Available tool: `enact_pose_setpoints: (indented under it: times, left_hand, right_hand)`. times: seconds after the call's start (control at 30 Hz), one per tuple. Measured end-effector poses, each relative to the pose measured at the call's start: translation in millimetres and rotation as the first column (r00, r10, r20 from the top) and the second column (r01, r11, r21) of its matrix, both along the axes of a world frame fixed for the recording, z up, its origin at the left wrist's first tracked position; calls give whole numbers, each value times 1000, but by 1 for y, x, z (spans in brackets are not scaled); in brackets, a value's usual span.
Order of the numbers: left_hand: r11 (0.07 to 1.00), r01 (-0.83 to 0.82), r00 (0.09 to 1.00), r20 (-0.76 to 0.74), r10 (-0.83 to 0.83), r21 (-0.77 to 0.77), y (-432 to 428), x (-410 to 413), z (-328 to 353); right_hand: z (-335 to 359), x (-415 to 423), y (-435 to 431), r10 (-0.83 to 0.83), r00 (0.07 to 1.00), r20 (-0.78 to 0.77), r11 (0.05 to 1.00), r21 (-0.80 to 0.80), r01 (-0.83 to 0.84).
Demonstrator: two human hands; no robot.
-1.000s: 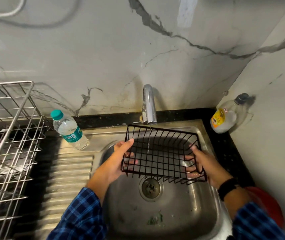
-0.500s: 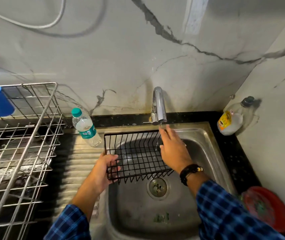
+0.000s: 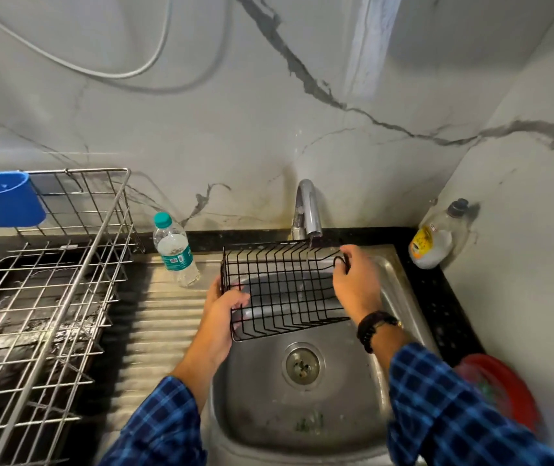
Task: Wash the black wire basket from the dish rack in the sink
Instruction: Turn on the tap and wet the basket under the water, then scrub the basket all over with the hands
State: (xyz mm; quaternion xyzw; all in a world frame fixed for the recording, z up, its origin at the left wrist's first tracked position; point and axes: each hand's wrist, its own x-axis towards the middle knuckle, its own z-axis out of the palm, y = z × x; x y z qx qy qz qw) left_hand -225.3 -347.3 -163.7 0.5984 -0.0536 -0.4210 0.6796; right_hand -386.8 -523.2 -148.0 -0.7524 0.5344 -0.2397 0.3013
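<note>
A person holds the black wire basket (image 3: 285, 290) over the sink (image 3: 400, 297), just under the tap (image 3: 307, 210), w/ a thin stream of water falling thru its wires. Left hand (image 3: 225, 306) is clamped on the basket's left rim; right hand (image 3: 356, 280) grips the right end, fingers curled round the wire. Rinse looks underway, not finished: no soap or scrubber in hand, & the dish rack (image 3: 67, 264) stands to the left.

Dim, cool light falls from above; the wall (image 3: 235, 112) beyond the hands is brightest. Glare streaks the sink (image 3: 400, 297) beside them. Sleeves (image 3: 453, 415) nearest the camera blur, and straight edges bow outward.
</note>
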Motion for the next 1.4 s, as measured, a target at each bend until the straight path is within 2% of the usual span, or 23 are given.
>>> enact_pose_setpoints:
  times: [0.03,0.07,0.13,0.2,0.3,0.37,0.4,0.47,0.53,0.6,0.67,0.8,1.0,1.07,1.17,1.23,1.33,1.4]
  left_hand:
    - [1000,3,1000,-1,-3,7,-3,0,1]
    - [1000,14,1000,-16,-14,13,-4,-1,3]
    - [998,59,995,-84,-57,18,-4,1,5]
    - [996,89,983,-158,-88,-1,-2,4,5]
    - [992,117,978,-178,-106,50,6,2,-5]
    - [991,123,977,-182,-111,56,14,-4,-8]
    - [990,129,976,-187,-116,58,19,-7,-8]
    - [986,152,975,-172,-138,66,29,-14,-5]
    - [981,179,974,-154,-167,69,38,-22,-3]
    - [985,159,977,-151,-148,63,45,-32,-1]
    - [987,145,981,-142,-135,65,49,-40,2]
    - [990,120,981,-161,-107,79,56,-56,7]
    - [996,74,987,-149,-65,55,62,-77,16]
    - [996,59,988,-144,-50,60,65,-80,15]
    - [997,34,990,-142,-25,64,68,-82,15]
    - [999,13,990,-140,-5,51,65,-87,15]
    - [999,11,991,-133,-7,30,58,-96,19]
    - [1000,15,991,-132,-14,3,51,-100,20]
  right_hand:
    - [-3,-11,1,3,999,-53,999,-48,-5]
    - [-6,-24,3,32,997,-67,999,-12,-33]
    - [-12,-57,12,142,990,8,974,175,-141]
    - [-13,-96,24,168,984,60,965,193,-176]
    - [-8,-162,38,-23,999,32,997,70,20]
    - [-1,-206,39,-186,976,-117,979,-103,175]
    - [0,-223,37,-232,950,-207,969,-131,208]
    - [-5,-252,28,-161,892,-422,986,-23,167]
    - [-19,-268,24,69,801,-595,984,174,45]
    - [-48,-281,15,184,806,-563,974,212,-74]
    - [-63,-281,7,172,819,-548,981,167,-95]
    - [-53,-260,7,27,822,-569,992,117,48]
    - [-39,-259,12,-12,866,-500,979,172,113]
    - [-18,-258,14,-80,914,-397,983,120,138]
    - [24,-238,32,-161,987,-4,987,17,161]
    - [47,-206,46,-36,998,60,997,-67,40]
    - [53,-143,59,233,970,-70,971,-46,-236]
    - [42,-103,63,321,935,-153,945,-17,-327]
